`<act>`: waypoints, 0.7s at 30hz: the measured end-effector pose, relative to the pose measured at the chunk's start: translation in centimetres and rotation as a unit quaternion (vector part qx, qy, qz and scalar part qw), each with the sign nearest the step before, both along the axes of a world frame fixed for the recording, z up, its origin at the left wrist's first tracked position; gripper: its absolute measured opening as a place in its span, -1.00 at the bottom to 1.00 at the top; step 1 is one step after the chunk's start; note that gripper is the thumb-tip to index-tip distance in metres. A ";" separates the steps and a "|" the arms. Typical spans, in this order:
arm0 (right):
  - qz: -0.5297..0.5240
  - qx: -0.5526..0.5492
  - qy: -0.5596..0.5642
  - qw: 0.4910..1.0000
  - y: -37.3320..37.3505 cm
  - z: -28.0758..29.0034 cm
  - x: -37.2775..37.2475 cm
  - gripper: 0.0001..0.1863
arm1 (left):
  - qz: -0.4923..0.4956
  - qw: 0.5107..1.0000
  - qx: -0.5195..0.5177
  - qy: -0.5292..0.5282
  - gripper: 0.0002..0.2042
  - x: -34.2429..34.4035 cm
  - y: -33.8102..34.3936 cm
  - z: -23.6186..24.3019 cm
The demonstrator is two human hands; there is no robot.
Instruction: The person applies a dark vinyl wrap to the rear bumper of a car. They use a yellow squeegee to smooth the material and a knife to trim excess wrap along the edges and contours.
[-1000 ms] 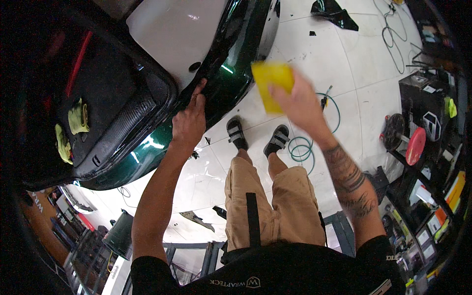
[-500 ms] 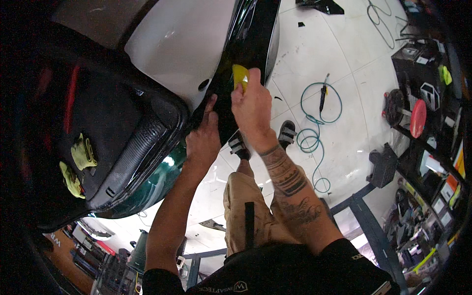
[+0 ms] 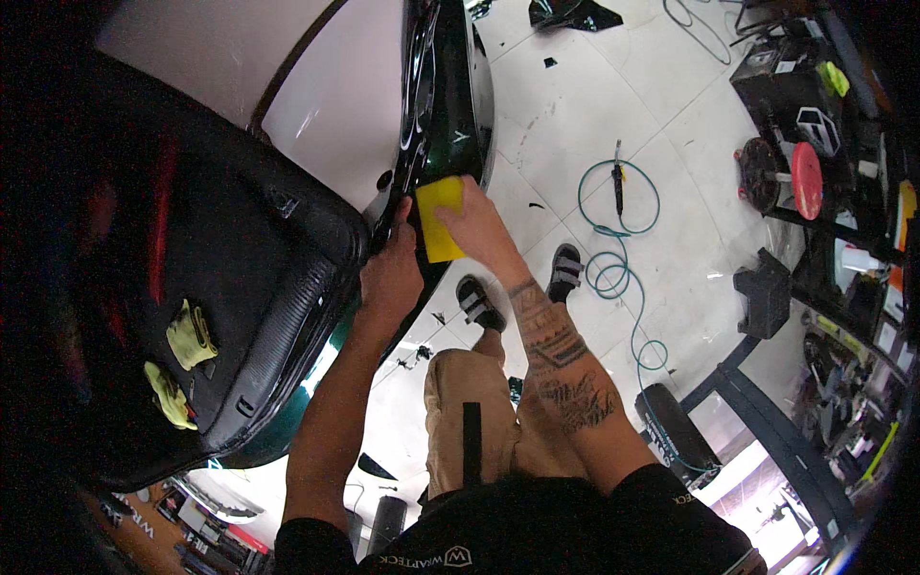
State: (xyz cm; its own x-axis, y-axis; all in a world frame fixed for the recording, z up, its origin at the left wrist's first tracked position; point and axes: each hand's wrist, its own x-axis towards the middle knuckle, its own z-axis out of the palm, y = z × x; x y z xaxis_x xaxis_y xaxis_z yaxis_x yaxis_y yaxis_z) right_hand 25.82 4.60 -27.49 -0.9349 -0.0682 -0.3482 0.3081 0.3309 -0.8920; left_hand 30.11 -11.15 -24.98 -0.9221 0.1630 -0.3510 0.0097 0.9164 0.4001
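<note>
A yellow squeegee point(image 3: 433, 192) is gripped in my right hand point(image 3: 479, 228), with my thumb across its face. It lies against a glossy dark green-black panel point(image 3: 450, 134) that runs away from me along the car's edge; whether its surface is film or paint I cannot tell. To the left of the squeegee, my left hand point(image 3: 391, 278) rests on the panel beside the rounded black trim corner. Its index finger is stretched forward, while the other fingers are mostly hidden. A pale car body surface point(image 3: 335, 125) borders the panel.
Inside the dark, carpeted car compartment point(image 3: 249, 316) at left lie yellow-green cloths or gloves point(image 3: 192, 335). A coiled teal hose point(image 3: 657, 206) with a black nozzle tool lies on the tiled floor. Cluttered shelves and a red round-topped stool point(image 3: 807, 180) stand at right; black scraps point(image 3: 575, 13) lie far ahead.
My right hand has drawn the squeegee back toward me and slightly left, turning it so its broad face shows. The whole view has shifted; my left hand stays by the trim corner.
</note>
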 end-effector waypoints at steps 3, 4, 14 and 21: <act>-0.036 -0.001 0.014 0.999 0.0 0.9 2.1 -0.62 | 0.083 0.990 0.078 -0.077 -0.36 -0.9 1.5 2.3; -0.058 -0.010 0.020 0.998 0.0 0.9 2.6 -0.63 | 0.129 0.975 0.165 -0.070 -0.36 -1.7 2.1 2.8; 0.084 -0.199 0.139 0.967 17.3 14.1 1.7 -0.69 | -0.002 0.998 0.054 0.040 -0.61 -5.0 6.0 6.7; 0.239 -0.028 0.267 0.933 29.1 28.4 3.0 -0.77 | -0.042 0.988 -0.146 0.033 -0.44 -5.0 6.7 6.6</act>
State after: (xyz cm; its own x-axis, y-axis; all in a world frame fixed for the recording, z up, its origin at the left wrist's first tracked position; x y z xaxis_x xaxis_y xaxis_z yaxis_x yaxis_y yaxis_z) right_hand 28.86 33.73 0.91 -0.8323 -0.5258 0.1753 -0.3561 0.2649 -0.8961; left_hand 25.06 -4.42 -18.35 -0.9319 0.1410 -0.3340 0.1080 0.9874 0.1155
